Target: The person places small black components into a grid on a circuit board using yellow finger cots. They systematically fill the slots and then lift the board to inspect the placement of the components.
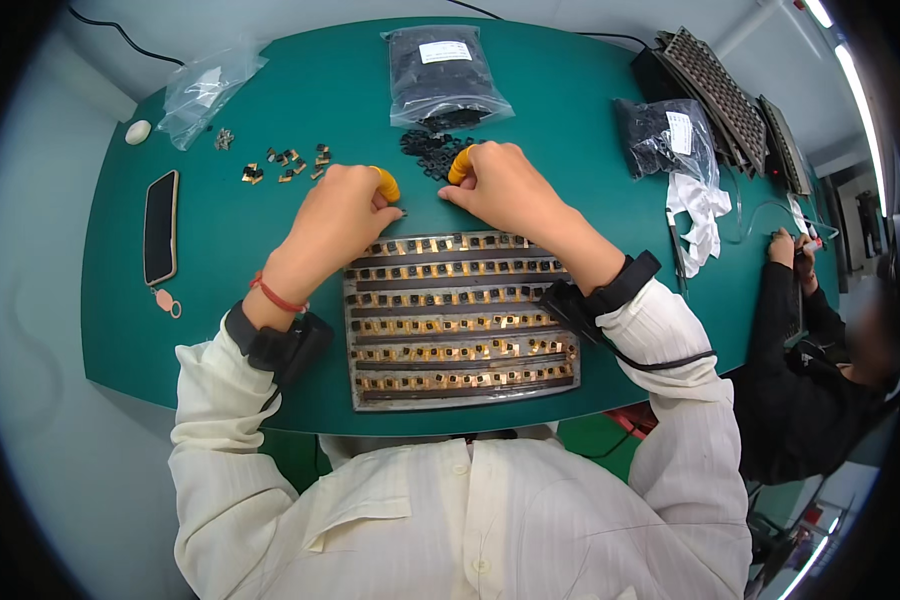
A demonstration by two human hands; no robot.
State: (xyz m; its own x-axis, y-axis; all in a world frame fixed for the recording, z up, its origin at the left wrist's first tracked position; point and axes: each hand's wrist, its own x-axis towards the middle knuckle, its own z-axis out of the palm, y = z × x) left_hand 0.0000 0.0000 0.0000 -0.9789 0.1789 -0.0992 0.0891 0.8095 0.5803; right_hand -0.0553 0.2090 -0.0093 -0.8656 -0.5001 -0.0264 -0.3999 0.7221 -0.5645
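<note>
A metal tray (460, 338) lies in front of me, with rows of small black parts on gold-coloured pieces. At its far left corner is my left hand (342, 215), thumb and fingers pinched together; whatever they hold is too small to name. My right hand (507, 190) is beyond the tray's far edge, beside a loose pile of small black plastic parts (430, 150). Its fingers are also drawn together, and their tips are partly hidden. Each hand wears a yellow finger cover. Left of the pile lie several small black-and-gold pieces (288, 160).
A bag of black parts (438, 75) lies at the back, another bag (665, 135) at the right. Stacked trays (710, 90) stand far right near crumpled white tissue (703, 212). A phone (161, 228) and clear bag (205, 95) lie left. A co-worker (810, 380) sits right.
</note>
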